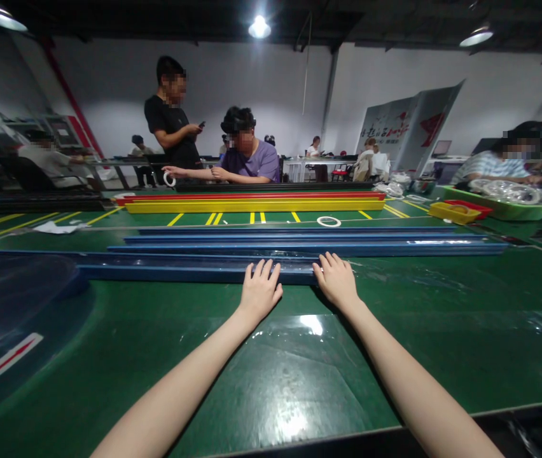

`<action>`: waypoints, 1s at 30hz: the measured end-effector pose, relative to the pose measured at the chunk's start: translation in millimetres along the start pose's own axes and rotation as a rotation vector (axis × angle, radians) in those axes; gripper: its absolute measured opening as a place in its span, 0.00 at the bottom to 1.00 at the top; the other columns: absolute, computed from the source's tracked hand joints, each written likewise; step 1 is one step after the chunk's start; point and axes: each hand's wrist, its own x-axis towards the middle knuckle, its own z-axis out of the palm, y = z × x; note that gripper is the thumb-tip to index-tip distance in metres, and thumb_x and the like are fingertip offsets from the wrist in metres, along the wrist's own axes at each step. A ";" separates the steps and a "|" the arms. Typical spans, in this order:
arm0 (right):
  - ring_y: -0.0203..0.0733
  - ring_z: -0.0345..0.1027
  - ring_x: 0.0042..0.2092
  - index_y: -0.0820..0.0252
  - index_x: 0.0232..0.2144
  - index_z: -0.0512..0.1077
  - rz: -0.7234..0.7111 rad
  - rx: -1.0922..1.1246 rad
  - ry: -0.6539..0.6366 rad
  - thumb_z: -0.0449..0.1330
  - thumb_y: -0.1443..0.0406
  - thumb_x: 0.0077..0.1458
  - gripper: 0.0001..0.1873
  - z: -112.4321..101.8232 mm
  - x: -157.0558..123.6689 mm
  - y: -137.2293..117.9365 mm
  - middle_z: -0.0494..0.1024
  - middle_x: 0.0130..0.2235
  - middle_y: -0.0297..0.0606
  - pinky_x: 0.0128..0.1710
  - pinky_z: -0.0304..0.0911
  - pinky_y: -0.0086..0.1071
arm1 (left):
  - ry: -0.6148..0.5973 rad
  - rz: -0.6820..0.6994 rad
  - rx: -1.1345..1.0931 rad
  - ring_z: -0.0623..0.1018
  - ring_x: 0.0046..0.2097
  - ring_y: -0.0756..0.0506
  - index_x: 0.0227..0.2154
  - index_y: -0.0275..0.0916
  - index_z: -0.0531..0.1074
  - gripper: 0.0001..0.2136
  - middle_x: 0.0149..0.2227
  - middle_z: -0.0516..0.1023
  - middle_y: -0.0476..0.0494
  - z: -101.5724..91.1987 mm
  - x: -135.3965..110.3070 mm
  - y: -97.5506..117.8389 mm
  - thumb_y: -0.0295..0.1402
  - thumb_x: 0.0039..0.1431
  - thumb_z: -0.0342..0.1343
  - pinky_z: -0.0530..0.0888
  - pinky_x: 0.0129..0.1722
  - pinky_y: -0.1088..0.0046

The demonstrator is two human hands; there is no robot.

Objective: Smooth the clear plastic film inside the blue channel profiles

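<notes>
Where the rail (156, 270) lay: across mid-frame on the green table (109, 331), nearest of the blue rails (299, 238).
Left hand (260, 289): open, flat, fingertips on the rail's near edge.
Right hand (335, 280): open, flat, likewise touching it.
Handling: looked stiff, light, long enough to swing; glossy, likely slippery.
Hold: best taken with hands spread well apart.

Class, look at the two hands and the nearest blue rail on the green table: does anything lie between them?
Nothing visible does. The left hand rests its fingers flat on the nearest blue rail, and the right hand touches the rail's right end.
</notes>
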 end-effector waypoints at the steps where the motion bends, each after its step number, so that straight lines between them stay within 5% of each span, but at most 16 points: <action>1: 0.48 0.54 0.53 0.67 0.48 0.63 -0.015 -0.004 0.002 0.35 0.56 0.57 0.28 0.5 -0.6 -3.4 0.65 0.50 0.48 0.47 0.48 0.38 | -0.001 0.024 -0.004 0.62 0.53 0.40 0.50 0.38 0.61 0.20 0.52 0.64 0.39 0.0 0.4 -0.1 0.35 0.54 0.44 0.55 0.52 0.58; 7: 0.47 0.56 0.52 0.64 0.49 0.62 -0.150 0.016 0.009 0.35 0.55 0.57 0.28 -4.9 -0.1 -13.2 0.65 0.51 0.46 0.47 0.47 0.37 | -0.005 0.079 -0.010 0.62 0.53 0.42 0.50 0.41 0.60 0.19 0.52 0.64 0.42 2.3 0.5 -0.7 0.34 0.54 0.45 0.57 0.51 0.60; 13: 0.46 0.58 0.49 0.63 0.44 0.66 -0.057 0.008 0.052 0.36 0.56 0.57 0.26 -8.1 2.5 1.9 0.69 0.47 0.45 0.46 0.47 0.37 | 0.030 -0.013 0.022 0.64 0.51 0.40 0.46 0.35 0.64 0.17 0.49 0.67 0.39 3.9 -1.0 -0.4 0.33 0.54 0.44 0.56 0.51 0.58; 21: 0.48 0.55 0.51 0.66 0.48 0.63 -0.166 -0.023 0.028 0.37 0.55 0.56 0.27 -0.6 -0.7 -7.5 0.65 0.50 0.49 0.46 0.48 0.37 | -0.024 0.241 -0.021 0.59 0.55 0.43 0.53 0.36 0.56 0.21 0.54 0.61 0.41 1.5 1.3 -1.9 0.31 0.54 0.44 0.57 0.51 0.63; 25: 0.45 0.58 0.49 0.62 0.46 0.65 -0.213 0.019 0.021 0.36 0.55 0.57 0.26 -7.5 2.2 -5.6 0.68 0.49 0.45 0.46 0.47 0.36 | -0.024 0.210 0.015 0.62 0.53 0.42 0.50 0.36 0.59 0.20 0.52 0.64 0.37 2.6 0.9 0.4 0.31 0.54 0.45 0.57 0.51 0.61; 30: 0.43 0.60 0.46 0.61 0.41 0.67 -0.092 0.015 -0.010 0.35 0.56 0.57 0.25 -11.1 4.2 7.3 0.70 0.46 0.43 0.43 0.49 0.35 | 0.031 0.130 0.078 0.66 0.50 0.41 0.48 0.32 0.63 0.18 0.48 0.67 0.34 3.5 0.3 4.8 0.30 0.54 0.43 0.55 0.52 0.59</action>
